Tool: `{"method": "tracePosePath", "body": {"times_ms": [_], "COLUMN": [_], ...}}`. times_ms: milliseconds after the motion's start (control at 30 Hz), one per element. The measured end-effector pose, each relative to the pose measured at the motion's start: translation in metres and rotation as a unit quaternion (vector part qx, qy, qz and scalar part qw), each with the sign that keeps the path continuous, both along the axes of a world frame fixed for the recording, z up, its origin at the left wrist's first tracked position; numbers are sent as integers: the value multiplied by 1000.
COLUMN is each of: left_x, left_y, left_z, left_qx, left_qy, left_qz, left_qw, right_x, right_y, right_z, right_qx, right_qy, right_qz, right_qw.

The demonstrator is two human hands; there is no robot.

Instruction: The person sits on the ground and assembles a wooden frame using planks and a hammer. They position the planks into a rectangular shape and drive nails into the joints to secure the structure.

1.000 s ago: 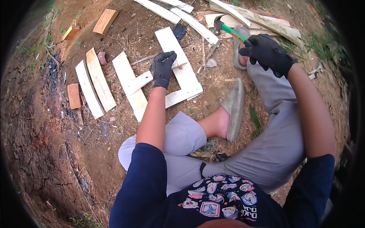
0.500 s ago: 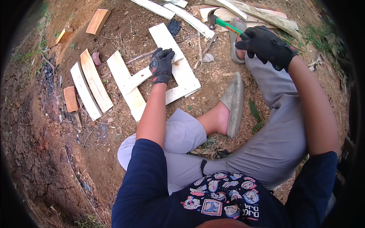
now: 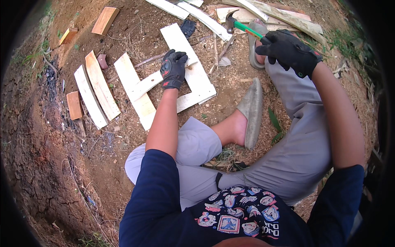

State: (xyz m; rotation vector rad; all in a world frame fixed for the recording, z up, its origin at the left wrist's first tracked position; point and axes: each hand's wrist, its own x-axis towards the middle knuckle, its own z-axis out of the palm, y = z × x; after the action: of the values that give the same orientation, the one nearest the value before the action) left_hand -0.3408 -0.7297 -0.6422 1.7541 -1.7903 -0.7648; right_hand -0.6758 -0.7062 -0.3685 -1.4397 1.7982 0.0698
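My right hand (image 3: 288,53), in a black glove, grips the green handle of a claw hammer (image 3: 246,29), its metal head held up and to the left. In a matching glove, my left hand (image 3: 173,69) is closed over a short wooden slat (image 3: 147,87); its fingertips are partly hidden, so a small thing between them cannot be ruled out. The slat lies across a pale plank (image 3: 135,92) on the left and a wider white board (image 3: 199,78) on the right. Another short board (image 3: 189,101) meets the wide board at its near end.
Two loose slats (image 3: 101,84) lie to the left, near a small wood block (image 3: 74,106). More blocks (image 3: 105,20) sit farther off. Long boards (image 3: 284,18) are piled at the far right. My sandalled foot (image 3: 251,115) rests near the boards on the dirt, among sticks and shavings.
The left hand's fingers look more curled over the slat. The hammer has barely moved. The whole scene has shifted slightly left in view.
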Motion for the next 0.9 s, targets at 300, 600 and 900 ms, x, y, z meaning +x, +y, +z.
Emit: {"method": "tracePosePath", "body": {"times_ms": [300,600,900], "left_x": [4,4,-2], "left_y": [0,0,-1], "left_z": [-4,6,14], "left_qx": [-23,37,31], "left_qy": [-30,21,39], "left_qz": [-7,14,-8], "left_qw": [999,999,999], "right_x": [-6,41,140], "right_y": [-2,62,82], "right_z": [-8,-33,-154], "right_qx": [12,-108,-174], "right_qy": [14,50,82], "right_qz": [6,22,13], "right_qw": [1000,993,981]}}
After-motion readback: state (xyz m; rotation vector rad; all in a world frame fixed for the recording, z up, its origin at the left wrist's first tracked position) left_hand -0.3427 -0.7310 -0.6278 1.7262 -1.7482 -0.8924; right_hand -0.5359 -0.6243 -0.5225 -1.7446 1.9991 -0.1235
